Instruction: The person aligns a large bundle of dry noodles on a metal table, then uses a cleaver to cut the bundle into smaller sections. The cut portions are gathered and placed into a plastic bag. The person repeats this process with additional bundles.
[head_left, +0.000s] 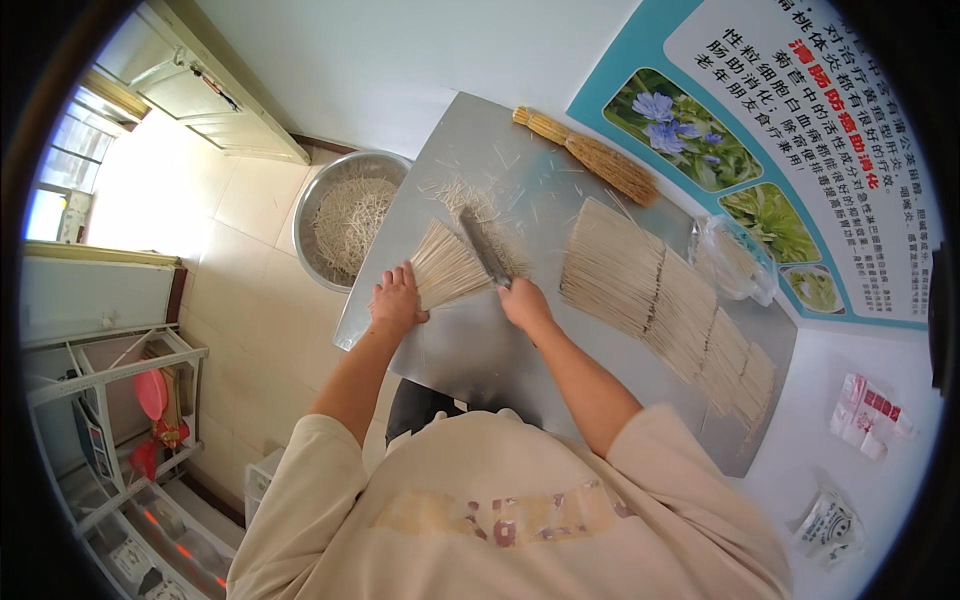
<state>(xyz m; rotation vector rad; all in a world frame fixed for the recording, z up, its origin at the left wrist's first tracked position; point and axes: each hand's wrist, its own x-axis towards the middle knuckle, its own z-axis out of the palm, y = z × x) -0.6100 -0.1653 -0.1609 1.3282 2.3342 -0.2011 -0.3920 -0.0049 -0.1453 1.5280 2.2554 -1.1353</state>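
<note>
On the metal table, my left hand (397, 297) presses flat on the near end of a fanned bundle of thin dried noodle-like sticks (448, 262), fingers spread a little. My right hand (524, 301) is closed around the handle of a large knife (483, 246). The blade lies along the far right edge of the fan, between it and a heap of short broken pieces (474, 201). Right of the knife, overlapping rows of long sticks (619, 259) are laid out across the table. Whether the blade touches the sticks I cannot tell.
A round metal basin (300, 247) holding many short pieces stands beyond the table's left edge. A straw hand broom (589, 154) lies at the back near the wall. A clear plastic bag (733, 259) sits at the right edge. Metal shelving (120, 367) stands far left.
</note>
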